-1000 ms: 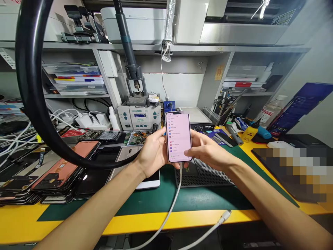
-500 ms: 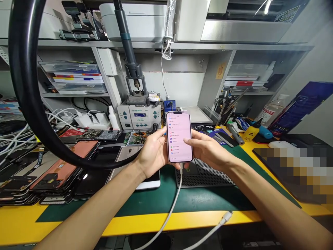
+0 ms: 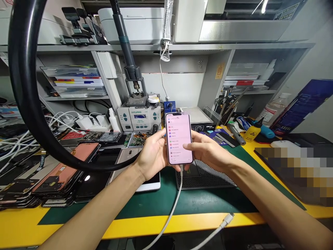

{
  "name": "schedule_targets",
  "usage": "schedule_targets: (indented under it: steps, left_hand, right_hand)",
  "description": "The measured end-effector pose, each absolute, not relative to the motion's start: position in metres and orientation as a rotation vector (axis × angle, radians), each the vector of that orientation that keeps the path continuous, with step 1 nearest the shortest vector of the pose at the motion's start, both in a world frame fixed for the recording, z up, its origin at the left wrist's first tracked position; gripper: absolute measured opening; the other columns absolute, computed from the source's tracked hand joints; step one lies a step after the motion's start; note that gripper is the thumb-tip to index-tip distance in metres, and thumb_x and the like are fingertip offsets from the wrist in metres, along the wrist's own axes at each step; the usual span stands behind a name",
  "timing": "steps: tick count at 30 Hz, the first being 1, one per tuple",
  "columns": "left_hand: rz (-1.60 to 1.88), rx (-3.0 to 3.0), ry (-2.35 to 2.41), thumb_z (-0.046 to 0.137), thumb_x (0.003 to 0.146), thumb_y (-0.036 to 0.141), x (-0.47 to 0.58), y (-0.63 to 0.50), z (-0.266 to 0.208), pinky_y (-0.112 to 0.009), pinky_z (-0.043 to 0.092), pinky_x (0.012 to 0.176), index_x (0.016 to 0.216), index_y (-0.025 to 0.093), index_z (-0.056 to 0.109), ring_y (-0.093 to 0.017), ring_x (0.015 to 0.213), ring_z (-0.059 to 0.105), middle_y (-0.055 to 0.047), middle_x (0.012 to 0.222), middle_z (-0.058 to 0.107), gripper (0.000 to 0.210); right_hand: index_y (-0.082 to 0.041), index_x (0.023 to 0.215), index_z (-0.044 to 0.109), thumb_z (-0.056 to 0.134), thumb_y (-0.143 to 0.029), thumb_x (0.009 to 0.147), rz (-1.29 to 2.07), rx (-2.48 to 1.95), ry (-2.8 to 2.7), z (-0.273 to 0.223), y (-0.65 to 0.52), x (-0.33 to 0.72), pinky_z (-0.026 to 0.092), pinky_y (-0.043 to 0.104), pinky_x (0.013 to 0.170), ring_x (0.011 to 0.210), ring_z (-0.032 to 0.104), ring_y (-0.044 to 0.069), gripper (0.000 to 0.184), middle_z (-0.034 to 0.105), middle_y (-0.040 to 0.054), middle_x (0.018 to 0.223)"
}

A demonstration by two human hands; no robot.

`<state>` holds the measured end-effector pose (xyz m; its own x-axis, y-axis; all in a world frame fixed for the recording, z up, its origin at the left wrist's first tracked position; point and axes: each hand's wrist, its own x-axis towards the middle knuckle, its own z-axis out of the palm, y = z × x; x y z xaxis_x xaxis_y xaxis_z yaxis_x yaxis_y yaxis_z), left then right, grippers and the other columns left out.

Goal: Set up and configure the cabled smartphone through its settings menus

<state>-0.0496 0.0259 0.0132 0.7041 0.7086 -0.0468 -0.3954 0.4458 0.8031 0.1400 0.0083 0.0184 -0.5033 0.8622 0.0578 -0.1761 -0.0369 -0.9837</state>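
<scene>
A smartphone [image 3: 179, 139] is held upright above the green mat, its lit screen showing a list of small coloured icons. My left hand [image 3: 153, 151] is closed round its left side. My right hand [image 3: 205, 149] grips the right edge, with the thumb lying on the lower right part of the screen. Fingertips of both hands show beneath the phone's bottom edge; the other fingers are hidden behind it. A white charging cable [image 3: 179, 189] runs from the bottom of the phone down past the bench edge.
A loose cable plug [image 3: 227, 219] hangs at the front edge. Stacked phone screens [image 3: 65, 166] lie at left, beneath a thick black hose [image 3: 23, 86]. Behind stands a hot air station [image 3: 139, 117]. A perforated black plate [image 3: 208, 175] lies under my right hand. A yellow bottle [image 3: 253, 131] stands right.
The list on the phone's screen has scrolled upward. My right thumb has slid slightly down the screen, while both hands keep their hold on the phone.
</scene>
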Motion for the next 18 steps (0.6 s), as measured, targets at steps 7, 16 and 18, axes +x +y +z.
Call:
schedule_targets:
  steps: [7,16,18]
  left_hand:
    - [0.707,0.860,0.400,0.027,0.102,0.048,-0.0491,0.0264,0.0121,-0.041,0.058,0.053,0.131,0.004,0.062,-0.036,0.080,0.072,-0.026,0.111,0.070,0.063]
    - [0.714,0.846,0.430,0.023,0.103,0.047,-0.0486,0.0250,0.0138,-0.042,0.057,0.052,0.135,0.002,0.057,-0.036,0.081,0.072,-0.026,0.106,0.070,0.065]
    - [0.719,0.840,0.429,0.025,0.103,0.048,-0.0486,0.0251,0.0135,-0.041,0.057,0.052,0.133,0.003,0.059,-0.036,0.081,0.072,-0.026,0.106,0.071,0.064]
  right_hand:
    - [-0.019,0.121,0.056,0.063,-0.013,0.082,1.655,-0.751,-1.461,0.0174,0.0079,0.1405,0.058,0.033,0.054,0.070,0.070,0.023,0.040,0.073,0.0089,0.097]
    - [-0.018,0.125,0.053,0.061,-0.003,0.076,1.609,-0.755,-1.546,0.0176,0.0059,0.1394,0.058,0.031,0.058,0.073,0.072,0.022,0.052,0.075,0.0089,0.096]
    - [-0.018,0.126,0.052,0.061,-0.005,0.078,1.607,-0.759,-1.545,0.0169,0.0067,0.1393,0.058,0.032,0.057,0.072,0.072,0.023,0.050,0.075,0.0091,0.095]
